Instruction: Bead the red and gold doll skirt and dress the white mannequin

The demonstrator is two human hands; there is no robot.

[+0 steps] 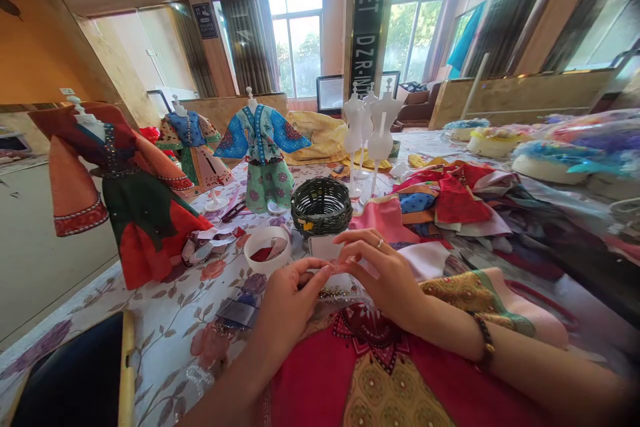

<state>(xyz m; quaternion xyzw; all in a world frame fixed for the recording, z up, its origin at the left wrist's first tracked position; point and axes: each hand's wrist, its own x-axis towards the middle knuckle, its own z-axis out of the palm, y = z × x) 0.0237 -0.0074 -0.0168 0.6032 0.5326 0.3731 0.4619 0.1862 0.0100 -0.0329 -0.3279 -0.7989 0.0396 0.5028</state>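
My left hand and my right hand meet at the fingertips over a small clear container of gold beads. Thumb and forefinger of the left are pinched together; whatever lies between them is too small to make out. The right hand, wearing a ring, has its fingers bent and its fingertips close to the left ones, with something too small to name there. Below them lies a magenta and gold patterned garment. A dark woven basket and a white round tub with scraps stand just beyond.
Dressed mini mannequins stand at the back left, bare white ones behind the basket. A fabric pile lies right. A dark tablet is front left, on the floral tablecloth.
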